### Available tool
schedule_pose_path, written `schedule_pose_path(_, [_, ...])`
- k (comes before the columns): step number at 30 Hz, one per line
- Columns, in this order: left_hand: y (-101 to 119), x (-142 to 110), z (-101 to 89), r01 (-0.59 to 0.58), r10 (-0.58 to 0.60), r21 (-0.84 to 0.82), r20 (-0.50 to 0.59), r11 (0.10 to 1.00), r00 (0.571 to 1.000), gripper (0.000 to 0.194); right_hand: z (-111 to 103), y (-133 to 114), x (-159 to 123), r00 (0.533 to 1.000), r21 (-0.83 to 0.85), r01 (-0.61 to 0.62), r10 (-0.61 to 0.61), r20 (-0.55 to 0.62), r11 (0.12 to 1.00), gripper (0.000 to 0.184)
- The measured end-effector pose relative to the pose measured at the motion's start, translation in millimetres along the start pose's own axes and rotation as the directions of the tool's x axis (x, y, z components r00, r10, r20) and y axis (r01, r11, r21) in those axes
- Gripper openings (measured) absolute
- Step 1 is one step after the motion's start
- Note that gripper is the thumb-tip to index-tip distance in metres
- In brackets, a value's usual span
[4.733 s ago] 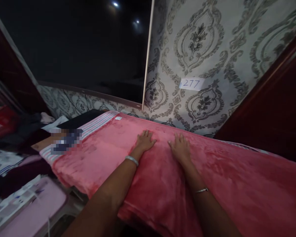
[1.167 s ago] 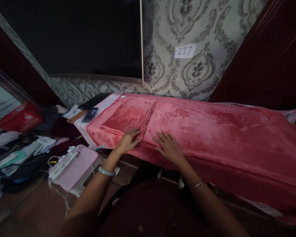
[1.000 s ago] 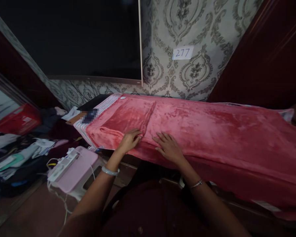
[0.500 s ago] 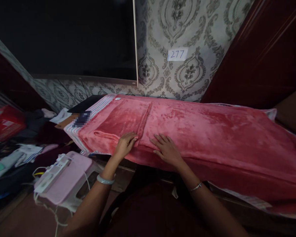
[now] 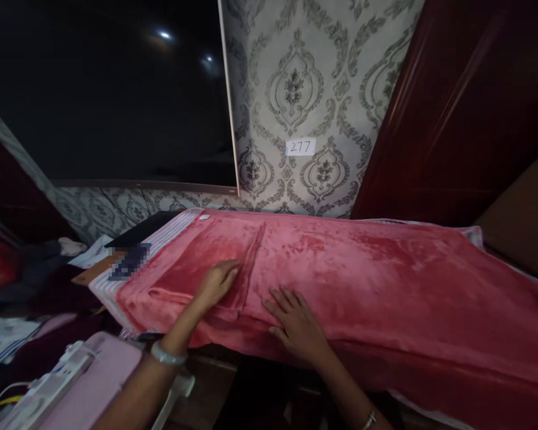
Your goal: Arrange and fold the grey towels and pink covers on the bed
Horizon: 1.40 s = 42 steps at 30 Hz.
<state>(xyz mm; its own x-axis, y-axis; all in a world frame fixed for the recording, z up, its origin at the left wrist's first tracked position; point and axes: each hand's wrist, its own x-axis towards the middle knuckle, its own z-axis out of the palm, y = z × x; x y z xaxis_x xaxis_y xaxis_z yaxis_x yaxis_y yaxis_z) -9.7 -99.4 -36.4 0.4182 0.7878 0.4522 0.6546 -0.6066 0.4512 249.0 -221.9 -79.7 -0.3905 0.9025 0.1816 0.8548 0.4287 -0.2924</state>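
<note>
A pink-red plush blanket (image 5: 376, 286) lies spread over a long, low surface, its near side hanging down. Toward its left end lies a folded section of the same plush (image 5: 192, 254), with a raised edge on its right. My left hand (image 5: 218, 282) rests on this folded part near that edge, fingers stretched and close together, gripping no cloth that I can see. Just right of the edge, my right hand (image 5: 298, 325) lies flat on the single layer with its fingers spread. A striped border and a small white tag show at the blanket's far left.
A large dark television (image 5: 116, 95) stands behind, beside patterned wallpaper with a paper marked 277 (image 5: 300, 147). Lower left are a pink stool (image 5: 103, 370) with a white power strip (image 5: 56, 388) and piled clothes (image 5: 9, 337). A dark red wooden panel (image 5: 430, 131) rises at right.
My left hand has left the near corner of the fold and moved farther onto the folded section. My right hand stays flat in about the same place. The view has tilted upward.
</note>
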Motion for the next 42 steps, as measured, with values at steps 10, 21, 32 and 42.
schedule_pose_path(10, [-36.0, 186.5, 48.6, 0.137, -0.186, 0.294, 0.149, 0.946, 0.971, 0.060, -1.6, 0.7, 1.4, 0.999, 0.114, -0.023, 0.020, 0.027, 0.993, 0.063])
schedule_pose_path(21, [-60.8, 181.9, 98.0, 0.152, -0.207, 0.293, 0.166, 0.944, 0.964, 0.069, 5.8, 6.3, -0.5, 0.999, 0.168, -0.023, 0.015, 0.046, 0.986, 0.069])
schedule_pose_path(32, [-54.6, 183.5, 94.6, 0.152, -0.196, 0.317, 0.113, 0.936, 0.974, 0.057, 6.8, 4.3, -0.3, 1.000, 0.200, -0.018, 0.018, 0.004, 0.980, 0.069])
schedule_pose_path(42, [-42.9, 188.8, 84.2, 0.054, -0.102, 0.327, 0.132, 0.944, 0.986, 0.048, -12.4, -1.9, -0.4, 1.000, 0.194, -0.029, 0.027, 0.014, 0.980, 0.062])
